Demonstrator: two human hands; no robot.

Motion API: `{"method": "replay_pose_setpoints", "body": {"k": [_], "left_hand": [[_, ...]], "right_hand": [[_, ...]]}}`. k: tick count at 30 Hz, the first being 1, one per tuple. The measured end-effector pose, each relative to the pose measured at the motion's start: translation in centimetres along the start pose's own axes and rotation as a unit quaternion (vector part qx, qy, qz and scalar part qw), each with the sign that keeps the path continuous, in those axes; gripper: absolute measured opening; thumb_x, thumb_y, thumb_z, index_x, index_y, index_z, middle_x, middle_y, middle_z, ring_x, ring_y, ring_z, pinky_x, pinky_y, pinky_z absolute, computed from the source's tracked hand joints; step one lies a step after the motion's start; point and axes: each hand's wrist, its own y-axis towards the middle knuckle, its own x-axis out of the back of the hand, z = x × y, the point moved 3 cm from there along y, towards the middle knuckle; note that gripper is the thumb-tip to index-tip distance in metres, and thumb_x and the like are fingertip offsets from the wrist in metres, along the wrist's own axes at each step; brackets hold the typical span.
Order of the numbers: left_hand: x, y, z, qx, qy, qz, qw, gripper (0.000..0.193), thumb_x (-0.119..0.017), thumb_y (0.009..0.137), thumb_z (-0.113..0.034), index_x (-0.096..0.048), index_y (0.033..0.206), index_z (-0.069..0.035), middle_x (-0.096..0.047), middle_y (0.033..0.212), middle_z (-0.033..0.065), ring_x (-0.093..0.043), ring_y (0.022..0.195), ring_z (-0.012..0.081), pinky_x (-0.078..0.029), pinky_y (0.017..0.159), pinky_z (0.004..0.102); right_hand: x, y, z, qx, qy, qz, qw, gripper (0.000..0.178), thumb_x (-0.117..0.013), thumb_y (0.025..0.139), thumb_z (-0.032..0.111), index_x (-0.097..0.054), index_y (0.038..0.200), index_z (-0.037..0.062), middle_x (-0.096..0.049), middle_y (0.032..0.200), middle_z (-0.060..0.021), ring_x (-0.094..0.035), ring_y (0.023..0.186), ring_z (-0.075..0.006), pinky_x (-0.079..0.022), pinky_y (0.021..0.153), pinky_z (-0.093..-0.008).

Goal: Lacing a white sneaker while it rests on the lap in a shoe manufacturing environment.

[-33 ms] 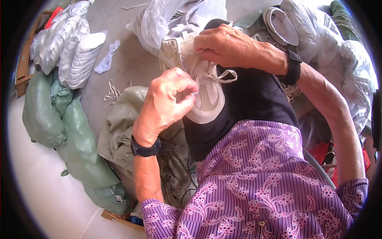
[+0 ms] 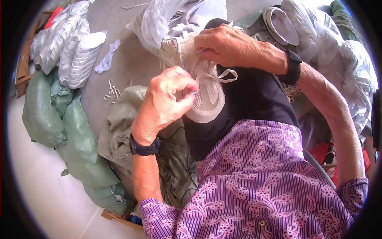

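A cream lace-up sneaker with mesh panels rests on my lap, its toe pointing toward me. Its pale flat shoelace stands out in a loop on the right of the shoe. My left hand is closed in a pinch beside the toe, with a bit of white lace showing at the fingertips. Over the upper part of the lacing, my right hand pinches the lace near the tongue. The fingers hide part of the eyelets.
Stacked shoes in clear plastic and green woven sacks lie at left. A beige sack sits beside my left arm, near loose laces. More plastic-wrapped bundles and a pale shoe are at right.
My left hand and wrist have shifted very slightly to the left. The right hand and the sneaker stay in place.
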Motion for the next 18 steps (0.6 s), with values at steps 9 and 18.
{"method": "replay_pose_setpoints", "body": {"k": [9, 18], "left_hand": [[-1.6, 0.1, 0.8, -0.04, -0.003, -0.179, 0.983, 0.013, -0.069, 0.075, 0.006, -0.063, 0.081, -0.004, -0.056, 0.08, 0.0044, -0.056, 0.068, 0.0137, -0.046, 0.061, 0.0266], [-4.1, -2.4, 3.3, -0.026, -0.025, -0.378, 0.925, 0.014, -0.066, 0.081, 0.001, -0.054, 0.085, -0.005, -0.05, 0.083, 0.0042, -0.048, 0.066, 0.0138, -0.041, 0.061, 0.0277]], "right_hand": [[-0.3, 0.3, -0.1, 0.004, -0.012, -0.007, 1.0, 0.009, -0.061, 0.079, 0.01, -0.057, 0.082, 0.0019, -0.061, 0.077, -0.0143, -0.061, 0.074, -0.0348, -0.049, 0.065, -0.0416], [0.8, 0.5, -0.2, -0.033, -0.143, -0.038, 0.988, 0.007, -0.057, 0.076, 0.01, -0.055, 0.077, 0.0034, -0.062, 0.075, -0.0135, -0.062, 0.073, -0.0336, -0.05, 0.065, -0.0425]]}}
